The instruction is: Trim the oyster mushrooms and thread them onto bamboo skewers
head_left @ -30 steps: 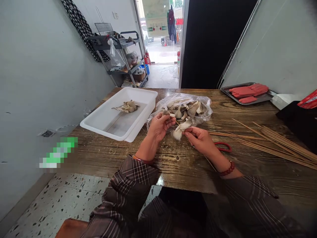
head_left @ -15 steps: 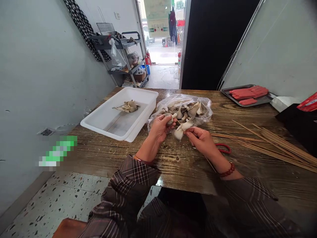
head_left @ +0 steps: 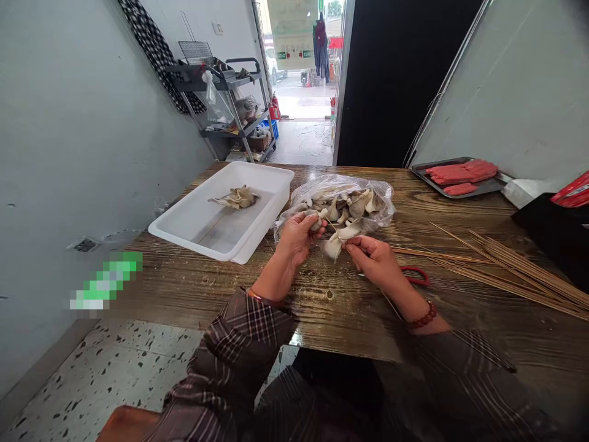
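Observation:
My left hand [head_left: 297, 236] is closed in a pinch on an oyster mushroom [head_left: 323, 213], just in front of the plastic bag. My right hand [head_left: 372, 259] grips a thin bamboo skewer [head_left: 392, 304], whose lower end sticks out below the palm. Oyster mushroom pieces [head_left: 339, 238] are threaded on that skewer, between my two hands. Its upper end reaches toward the mushroom in my left fingers; whether it has pierced it I cannot tell. Behind the hands lies a clear plastic bag [head_left: 387, 195] of loose oyster mushrooms [head_left: 356, 205].
Left of the bag stands a white plastic tub [head_left: 246, 252] with threaded mushrooms [head_left: 239, 197] inside. Red-handled scissors [head_left: 421, 279] lie by my right wrist. Loose bamboo skewers [head_left: 519, 270] spread to the right. A dark tray [head_left: 414, 167] of red packets sits at the back right.

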Motion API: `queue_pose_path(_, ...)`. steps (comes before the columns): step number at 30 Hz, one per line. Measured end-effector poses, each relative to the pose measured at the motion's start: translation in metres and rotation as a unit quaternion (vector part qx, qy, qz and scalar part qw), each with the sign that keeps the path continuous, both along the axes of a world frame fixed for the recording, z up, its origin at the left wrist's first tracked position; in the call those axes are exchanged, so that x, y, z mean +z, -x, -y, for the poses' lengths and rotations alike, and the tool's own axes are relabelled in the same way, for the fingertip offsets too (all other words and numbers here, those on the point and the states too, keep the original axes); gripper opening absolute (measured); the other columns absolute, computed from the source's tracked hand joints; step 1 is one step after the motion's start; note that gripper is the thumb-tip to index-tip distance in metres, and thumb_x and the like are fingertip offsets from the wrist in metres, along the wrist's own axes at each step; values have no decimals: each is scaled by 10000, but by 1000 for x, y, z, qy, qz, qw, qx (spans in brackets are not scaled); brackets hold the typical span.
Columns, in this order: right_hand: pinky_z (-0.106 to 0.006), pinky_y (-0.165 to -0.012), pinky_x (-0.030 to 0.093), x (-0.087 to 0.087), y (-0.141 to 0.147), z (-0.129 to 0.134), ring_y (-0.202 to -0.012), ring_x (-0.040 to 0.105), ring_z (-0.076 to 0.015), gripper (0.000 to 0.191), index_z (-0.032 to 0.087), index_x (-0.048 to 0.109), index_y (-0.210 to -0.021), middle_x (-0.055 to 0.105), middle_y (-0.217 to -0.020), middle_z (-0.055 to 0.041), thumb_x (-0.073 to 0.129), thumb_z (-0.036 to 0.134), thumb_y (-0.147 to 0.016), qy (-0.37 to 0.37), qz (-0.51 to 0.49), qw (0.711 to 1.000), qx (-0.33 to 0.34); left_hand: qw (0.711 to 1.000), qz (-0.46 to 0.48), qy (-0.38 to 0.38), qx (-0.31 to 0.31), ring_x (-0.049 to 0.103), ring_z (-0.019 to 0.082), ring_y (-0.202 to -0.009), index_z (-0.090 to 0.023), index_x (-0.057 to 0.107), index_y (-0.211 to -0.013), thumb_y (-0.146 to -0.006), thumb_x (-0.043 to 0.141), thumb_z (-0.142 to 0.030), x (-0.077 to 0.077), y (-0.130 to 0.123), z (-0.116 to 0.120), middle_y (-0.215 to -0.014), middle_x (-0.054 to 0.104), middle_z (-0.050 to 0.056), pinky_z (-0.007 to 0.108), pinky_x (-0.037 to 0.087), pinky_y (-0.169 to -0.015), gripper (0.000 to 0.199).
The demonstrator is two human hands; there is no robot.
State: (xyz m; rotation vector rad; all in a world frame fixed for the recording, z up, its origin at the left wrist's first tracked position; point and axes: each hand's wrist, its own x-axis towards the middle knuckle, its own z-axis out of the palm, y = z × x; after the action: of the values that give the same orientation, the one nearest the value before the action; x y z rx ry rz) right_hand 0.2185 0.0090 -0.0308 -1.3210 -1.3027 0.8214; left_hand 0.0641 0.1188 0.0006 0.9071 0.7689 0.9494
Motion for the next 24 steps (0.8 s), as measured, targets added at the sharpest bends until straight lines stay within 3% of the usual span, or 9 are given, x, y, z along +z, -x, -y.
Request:
queue_pose_path(9, -240, -465, 282, 4, 0, 2, -454, 390, -88, 314, 148, 705, -879, 485, -518, 53, 596, 442, -868, 1, 6, 1000, 4, 1000, -4, -30, -9, 550, 77, -558, -145, 598, -717, -614, 819, -296, -1, 1, 0, -613, 613, -15, 193, 443, -520, 286)
queue_pose_path(24, -238, -443, 245, 2, 5, 0, -434, 373, -84, 352, 149, 680, -874, 470, -502, 61, 631, 496, -840, 9, -72, 997, 6, 994, -56, -79, -58, 488, 69, -525, -159, 545, -624, -589, 802, -326, 1, 0, 4, -585, 572, -29, 207, 415, -526, 308)
